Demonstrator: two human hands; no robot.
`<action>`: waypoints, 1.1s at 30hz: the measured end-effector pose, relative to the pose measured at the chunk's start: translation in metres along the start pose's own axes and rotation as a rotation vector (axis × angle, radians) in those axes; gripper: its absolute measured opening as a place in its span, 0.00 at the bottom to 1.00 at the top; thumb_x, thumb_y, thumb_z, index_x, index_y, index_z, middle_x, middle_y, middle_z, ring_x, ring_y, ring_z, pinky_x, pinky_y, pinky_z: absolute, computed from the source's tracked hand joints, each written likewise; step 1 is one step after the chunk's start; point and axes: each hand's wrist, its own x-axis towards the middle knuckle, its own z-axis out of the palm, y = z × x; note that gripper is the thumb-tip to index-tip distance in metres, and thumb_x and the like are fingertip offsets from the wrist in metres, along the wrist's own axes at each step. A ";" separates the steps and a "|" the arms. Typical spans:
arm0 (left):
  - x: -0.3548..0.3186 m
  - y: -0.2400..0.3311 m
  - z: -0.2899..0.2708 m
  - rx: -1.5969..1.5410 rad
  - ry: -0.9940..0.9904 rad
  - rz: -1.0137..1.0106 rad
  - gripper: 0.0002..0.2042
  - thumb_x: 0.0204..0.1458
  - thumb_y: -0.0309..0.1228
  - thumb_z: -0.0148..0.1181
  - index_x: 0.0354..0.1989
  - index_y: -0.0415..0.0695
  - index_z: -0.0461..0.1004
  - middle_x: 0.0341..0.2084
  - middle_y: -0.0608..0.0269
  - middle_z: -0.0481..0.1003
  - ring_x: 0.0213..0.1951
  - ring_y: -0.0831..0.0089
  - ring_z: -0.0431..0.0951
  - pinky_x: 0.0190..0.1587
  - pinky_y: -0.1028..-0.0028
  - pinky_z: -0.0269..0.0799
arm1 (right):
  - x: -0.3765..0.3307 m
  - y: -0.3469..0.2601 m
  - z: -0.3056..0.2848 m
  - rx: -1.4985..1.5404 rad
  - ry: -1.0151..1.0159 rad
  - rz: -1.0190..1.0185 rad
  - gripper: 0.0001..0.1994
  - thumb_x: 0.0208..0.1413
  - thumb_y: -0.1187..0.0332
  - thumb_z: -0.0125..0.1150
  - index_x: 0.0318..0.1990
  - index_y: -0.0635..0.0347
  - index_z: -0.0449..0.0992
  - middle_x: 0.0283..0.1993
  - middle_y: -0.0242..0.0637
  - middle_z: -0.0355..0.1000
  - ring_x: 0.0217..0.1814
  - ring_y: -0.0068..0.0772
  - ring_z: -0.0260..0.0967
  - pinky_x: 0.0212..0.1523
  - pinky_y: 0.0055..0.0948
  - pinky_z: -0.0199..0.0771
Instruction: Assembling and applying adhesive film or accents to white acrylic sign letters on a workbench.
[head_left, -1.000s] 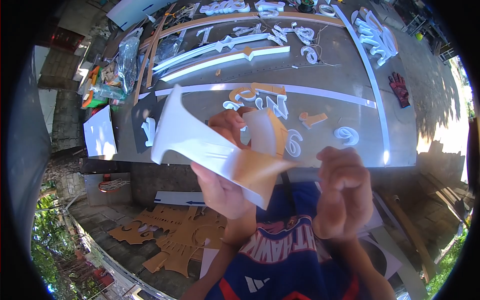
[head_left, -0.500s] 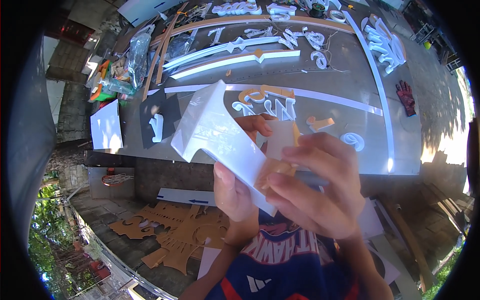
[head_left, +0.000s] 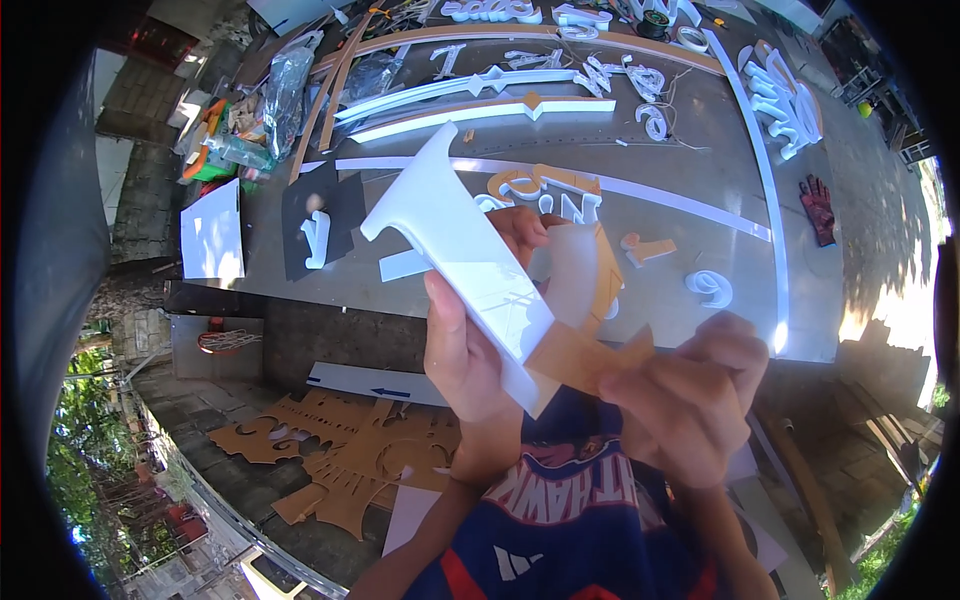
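My left hand [head_left: 465, 355] grips a thick white sign letter [head_left: 465, 245] from below, thumb on its near side and fingers behind it. The letter is held tilted above the table's near edge, its face glossy and white. A brown paper backing [head_left: 575, 358] stands away from the letter's lower right end. My right hand [head_left: 690, 400] is closed in a pinch on the free end of this paper. Behind the letter, a curved white part with a brown face [head_left: 607, 275] shows; whether it belongs to the same letter is partly hidden.
The grey table [head_left: 680, 290] bears several white letters, a dark square sheet [head_left: 335, 245], long white strips [head_left: 480, 118] and a red glove [head_left: 817, 210]. A bin of odds and ends [head_left: 225, 150] stands at the left. Cut brown sheets [head_left: 350, 455] lie on the floor below.
My right hand has moved right and slightly down, drawing the brown paper away from the letter's end. The letter has turned a little in my left hand, showing more of its white face.
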 end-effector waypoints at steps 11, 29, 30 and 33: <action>0.008 0.000 0.003 -0.282 0.029 0.002 0.23 0.64 0.47 0.34 0.40 0.38 0.67 0.31 0.60 0.65 0.44 0.62 0.65 0.55 0.62 0.54 | -0.011 -0.001 -0.008 0.070 -0.013 0.115 0.14 0.25 0.73 0.65 0.28 0.53 0.78 0.32 0.26 0.65 0.35 0.32 0.60 0.26 0.30 0.60; 0.006 -0.012 -0.008 -0.407 -0.198 -0.134 0.19 0.61 0.45 0.37 0.35 0.40 0.66 0.29 0.63 0.63 0.36 0.68 0.62 0.54 0.56 0.57 | -0.020 0.013 -0.009 0.226 0.081 0.299 0.05 0.48 0.75 0.63 0.28 0.55 0.72 0.33 0.31 0.64 0.37 0.36 0.61 0.38 0.38 0.67; 0.006 -0.011 -0.012 -0.399 -0.246 -0.177 0.16 0.59 0.43 0.43 0.36 0.41 0.66 0.31 0.62 0.63 0.42 0.65 0.64 0.57 0.53 0.55 | -0.018 0.014 -0.010 0.253 0.122 0.318 0.05 0.49 0.74 0.63 0.28 0.55 0.71 0.33 0.32 0.63 0.37 0.36 0.61 0.38 0.38 0.67; 0.006 -0.011 -0.019 -0.340 -0.293 -0.171 0.15 0.58 0.43 0.43 0.36 0.42 0.66 0.31 0.66 0.63 0.43 0.66 0.64 0.54 0.52 0.57 | -0.015 0.018 -0.011 0.302 0.210 0.351 0.05 0.51 0.72 0.62 0.29 0.56 0.70 0.33 0.34 0.62 0.37 0.35 0.61 0.39 0.38 0.67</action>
